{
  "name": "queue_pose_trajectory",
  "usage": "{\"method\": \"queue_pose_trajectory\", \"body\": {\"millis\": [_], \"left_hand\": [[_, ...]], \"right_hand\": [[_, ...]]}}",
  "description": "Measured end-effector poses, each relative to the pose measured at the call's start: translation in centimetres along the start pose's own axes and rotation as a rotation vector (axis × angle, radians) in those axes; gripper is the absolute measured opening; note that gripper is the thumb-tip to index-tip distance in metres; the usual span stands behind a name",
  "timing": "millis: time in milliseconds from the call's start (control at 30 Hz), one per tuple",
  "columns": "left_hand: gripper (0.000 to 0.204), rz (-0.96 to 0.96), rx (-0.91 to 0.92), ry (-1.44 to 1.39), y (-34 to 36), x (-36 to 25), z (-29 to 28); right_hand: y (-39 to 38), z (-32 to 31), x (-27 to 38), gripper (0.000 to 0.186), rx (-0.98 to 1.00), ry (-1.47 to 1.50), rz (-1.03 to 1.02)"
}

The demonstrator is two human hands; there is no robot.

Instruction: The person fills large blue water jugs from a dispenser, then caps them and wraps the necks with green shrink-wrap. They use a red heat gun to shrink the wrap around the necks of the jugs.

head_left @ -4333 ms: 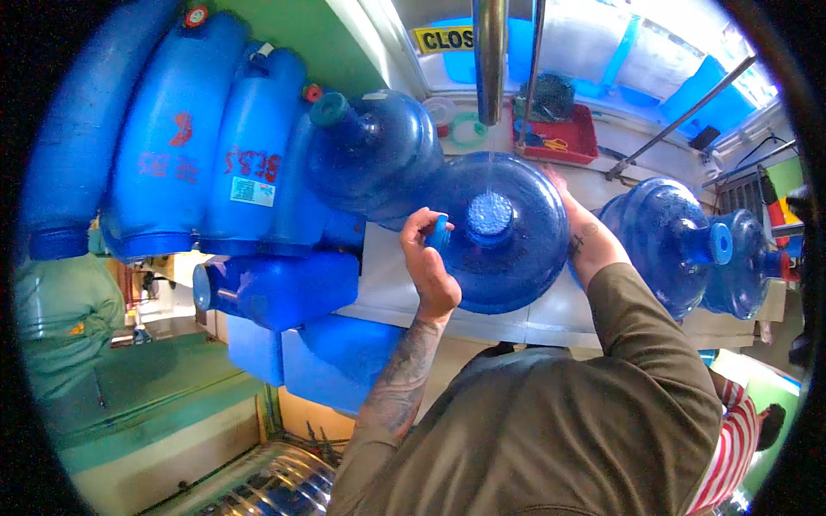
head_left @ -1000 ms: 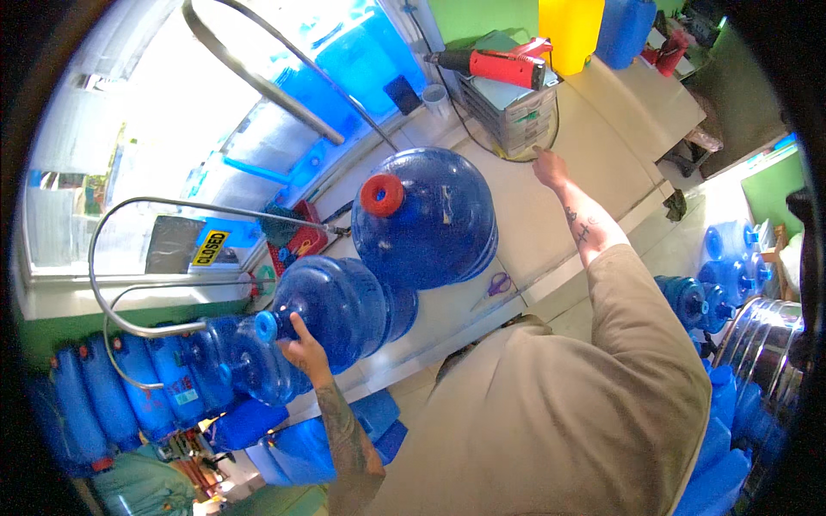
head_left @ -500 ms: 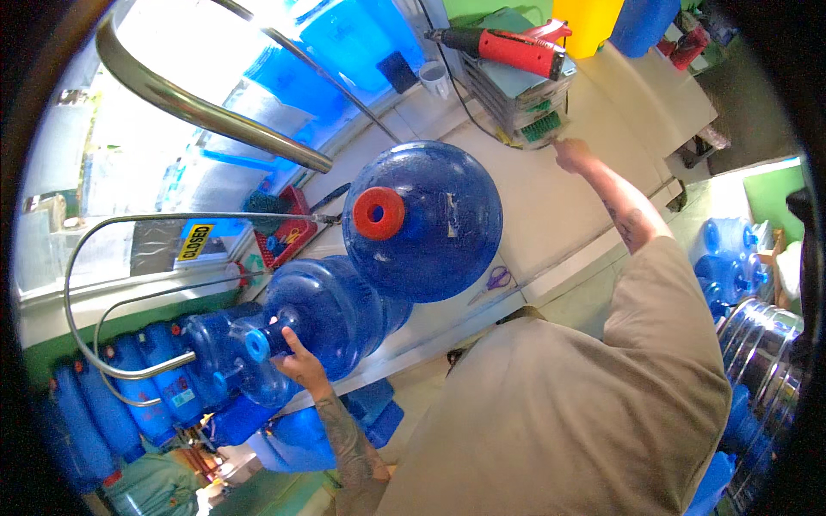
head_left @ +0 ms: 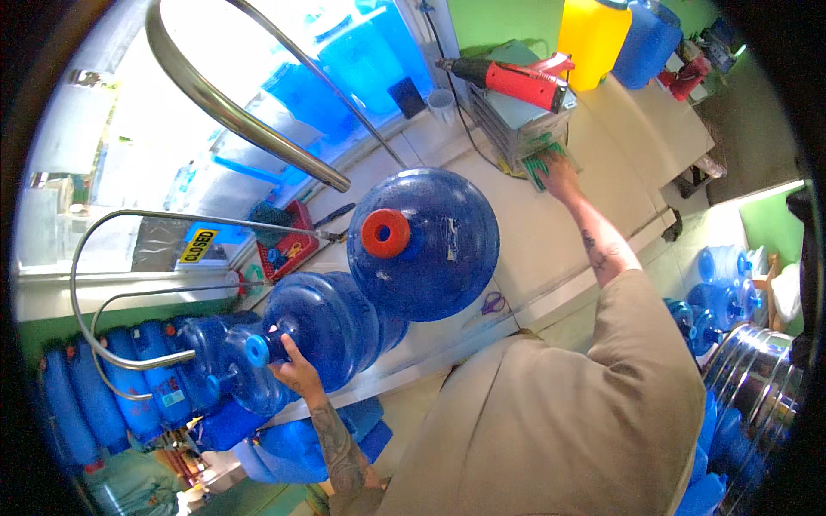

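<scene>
My left hand (head_left: 295, 371) grips the neck of a lying blue water jug (head_left: 318, 322) with a light-blue ring on its mouth (head_left: 257, 351). An upright blue jug (head_left: 430, 267) with a red cap (head_left: 385, 233) stands just beyond it. My right hand (head_left: 555, 172) reaches into the low front of a grey drawer unit (head_left: 512, 131), its fingertips among green items (head_left: 538, 172) and partly hidden. A red heat gun (head_left: 525, 86) lies on top of that unit. Purple scissors (head_left: 492, 303) lie on the white counter (head_left: 482, 155) near its front edge.
Curved steel pipes (head_left: 232, 129) overhang the left. Blue containers (head_left: 146, 378) line the lower left. A red tray (head_left: 292, 232) sits by the window. Yellow and blue containers (head_left: 585, 43) stand at the back right. Jugs (head_left: 718, 301) and a steel rack (head_left: 748, 378) are on the right.
Since 4.3 seconds ago my view has turned, and my left hand has moved to the lying jug's neck. In the last second my right hand has reached further into the drawer unit.
</scene>
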State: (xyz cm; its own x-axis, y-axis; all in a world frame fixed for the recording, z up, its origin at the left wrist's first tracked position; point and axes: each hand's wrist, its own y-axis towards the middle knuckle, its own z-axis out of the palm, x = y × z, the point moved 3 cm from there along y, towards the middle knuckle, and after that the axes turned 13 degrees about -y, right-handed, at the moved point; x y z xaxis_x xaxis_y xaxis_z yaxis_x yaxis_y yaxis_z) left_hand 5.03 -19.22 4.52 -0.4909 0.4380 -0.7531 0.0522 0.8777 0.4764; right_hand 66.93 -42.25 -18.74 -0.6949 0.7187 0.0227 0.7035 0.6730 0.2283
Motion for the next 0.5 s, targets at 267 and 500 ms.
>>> {"method": "queue_pose_trajectory", "body": {"millis": [267, 500], "left_hand": [[0.048, -0.114, 0.034, 0.056, 0.2, 1.2, -0.6], [0.042, 0.029, 0.032, 0.012, 0.1, 0.3, -0.3]], "right_hand": [[0.1, 3.1, -0.1, 0.027, 0.137, -0.035, 0.053], [0.3, 1.5, -2.3, 0.020, 0.013, 0.224, 0.195]]}}
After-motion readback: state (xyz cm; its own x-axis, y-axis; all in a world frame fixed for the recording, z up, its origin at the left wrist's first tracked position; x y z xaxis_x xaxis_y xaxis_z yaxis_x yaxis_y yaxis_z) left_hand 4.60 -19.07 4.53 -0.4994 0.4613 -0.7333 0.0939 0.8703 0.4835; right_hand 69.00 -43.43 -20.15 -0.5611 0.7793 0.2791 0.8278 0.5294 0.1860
